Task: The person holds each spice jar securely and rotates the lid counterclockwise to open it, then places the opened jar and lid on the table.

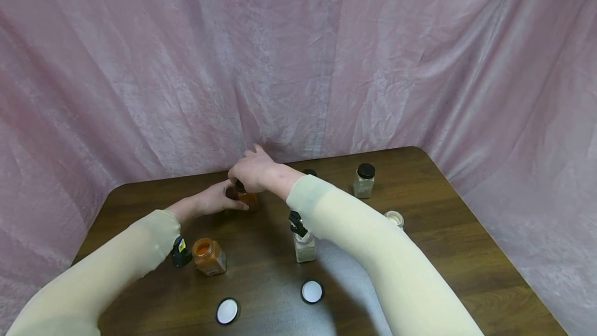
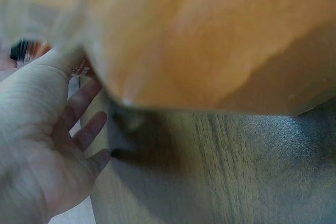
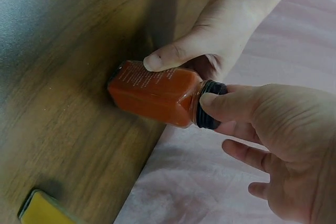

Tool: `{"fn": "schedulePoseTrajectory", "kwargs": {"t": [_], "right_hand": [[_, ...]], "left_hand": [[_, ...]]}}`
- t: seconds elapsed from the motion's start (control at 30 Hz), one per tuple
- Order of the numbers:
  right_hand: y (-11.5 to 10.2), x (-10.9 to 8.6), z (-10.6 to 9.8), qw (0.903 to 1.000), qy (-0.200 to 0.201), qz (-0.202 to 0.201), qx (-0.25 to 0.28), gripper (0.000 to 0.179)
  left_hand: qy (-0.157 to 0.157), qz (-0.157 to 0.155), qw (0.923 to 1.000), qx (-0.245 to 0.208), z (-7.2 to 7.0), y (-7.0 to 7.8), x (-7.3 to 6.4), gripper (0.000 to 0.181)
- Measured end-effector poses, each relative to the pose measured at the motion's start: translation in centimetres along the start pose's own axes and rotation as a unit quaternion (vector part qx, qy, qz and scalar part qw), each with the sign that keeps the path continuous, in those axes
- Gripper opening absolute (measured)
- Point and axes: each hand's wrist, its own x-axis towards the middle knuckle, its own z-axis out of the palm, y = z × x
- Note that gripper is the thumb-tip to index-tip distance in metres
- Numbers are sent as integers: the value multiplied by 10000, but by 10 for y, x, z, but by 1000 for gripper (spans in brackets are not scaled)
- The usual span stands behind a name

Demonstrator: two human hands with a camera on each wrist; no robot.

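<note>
A square glass jar of red-orange spice (image 3: 149, 95) stands near the table's far edge, its black lid (image 3: 211, 109) on the neck. My right hand (image 1: 254, 170) pinches that lid between thumb and forefinger, with the other fingers spread loosely past it. Low on the jar's side, my left hand (image 1: 214, 198) grips the glass, thumb over the printed label and part of the fingers hidden behind. Nearer me, by the left wrist, an uncapped jar of orange powder (image 1: 210, 256) stands on the table. It looms large and blurred in the left wrist view.
Two black lids lie white side up, a left lid (image 1: 227, 310) and a right lid (image 1: 312, 292). A pale-powder jar (image 1: 305, 249) stands under my right forearm. Farther right are a black-capped jar (image 1: 364, 181) and an open jar (image 1: 394, 218). Another black cap (image 1: 310, 172) shows behind my right wrist.
</note>
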Motion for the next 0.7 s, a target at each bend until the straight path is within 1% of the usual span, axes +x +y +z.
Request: {"fn": "schedulePoseTrajectory", "kwargs": {"t": [0.23,0.4,0.47,0.57,0.63,0.7], "right_hand": [[1,-2,1,9996,-7,4,290,38],[2,-1,1,9994,45,70,325,39],[4,-1,1,9996,118,158,206,43],[4,0,2,9992,210,346,-15,50],[5,1,3,9987,239,437,-128,51],[4,3,4,9984,236,489,-166,52]], "left_hand": [[-4,-20,10000,-5,1,-2,2,65],[9,-87,10000,-47,0,0,2,61],[29,-136,9999,-34,0,1,1,64],[17,-229,9997,-3,-1,1,1,75],[0,-277,9996,9,-2,0,1,84],[-38,-285,9996,12,-2,-1,1,88]]}}
